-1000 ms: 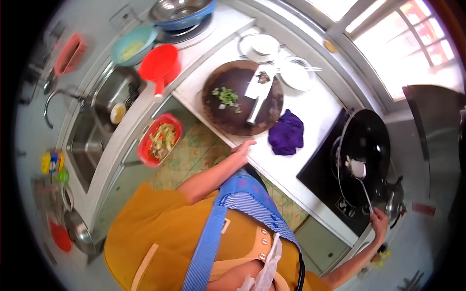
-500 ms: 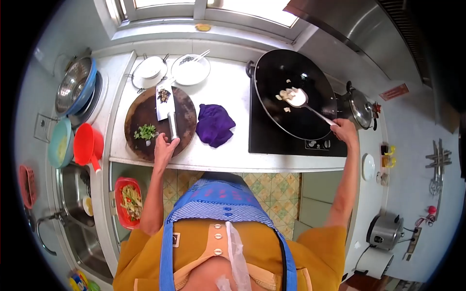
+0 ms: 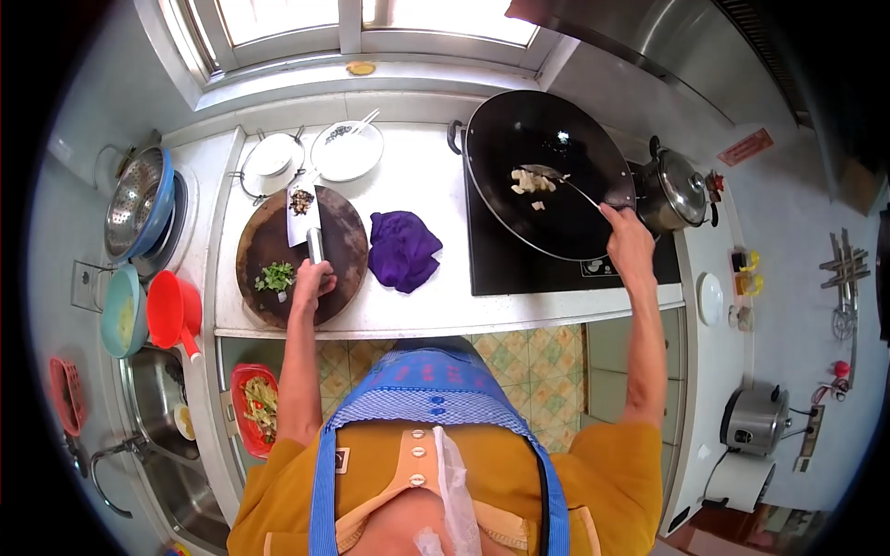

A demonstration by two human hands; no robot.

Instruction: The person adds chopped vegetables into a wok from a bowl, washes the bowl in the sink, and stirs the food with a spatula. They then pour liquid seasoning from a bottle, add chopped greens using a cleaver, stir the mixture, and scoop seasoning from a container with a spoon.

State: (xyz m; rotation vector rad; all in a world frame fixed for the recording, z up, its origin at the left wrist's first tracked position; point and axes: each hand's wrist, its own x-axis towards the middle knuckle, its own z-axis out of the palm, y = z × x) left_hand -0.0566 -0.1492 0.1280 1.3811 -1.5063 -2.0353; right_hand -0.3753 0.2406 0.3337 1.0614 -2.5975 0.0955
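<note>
My left hand (image 3: 313, 281) is closed round the handle of a cleaver (image 3: 298, 231). Dark chopped bits (image 3: 300, 200) rest on its blade, which is over the round wooden chopping board (image 3: 341, 222). A small heap of chopped greens (image 3: 275, 277) lies on the board beside this hand. On the other side, my right hand (image 3: 631, 245) grips the handle of a metal spatula (image 3: 545, 171). The spatula's head, seen nearly edge-on, is inside the black wok (image 3: 528, 125), touching or just above pale chopped pieces (image 3: 532, 183).
A purple cloth (image 3: 404, 252) lies between board and hob (image 3: 505, 269). Behind the board stand a white bowl with chopsticks (image 3: 348, 153) and a smaller bowl (image 3: 270, 156). A lidded pot (image 3: 681, 190) sits right of the wok. A red scoop (image 3: 172, 310) is at left.
The spatula's head has tilted edge-on and shifted slightly up in the wok, leaving pale pieces below it. My left hand has closed more fully round the cleaver handle. The view has shifted slightly.
</note>
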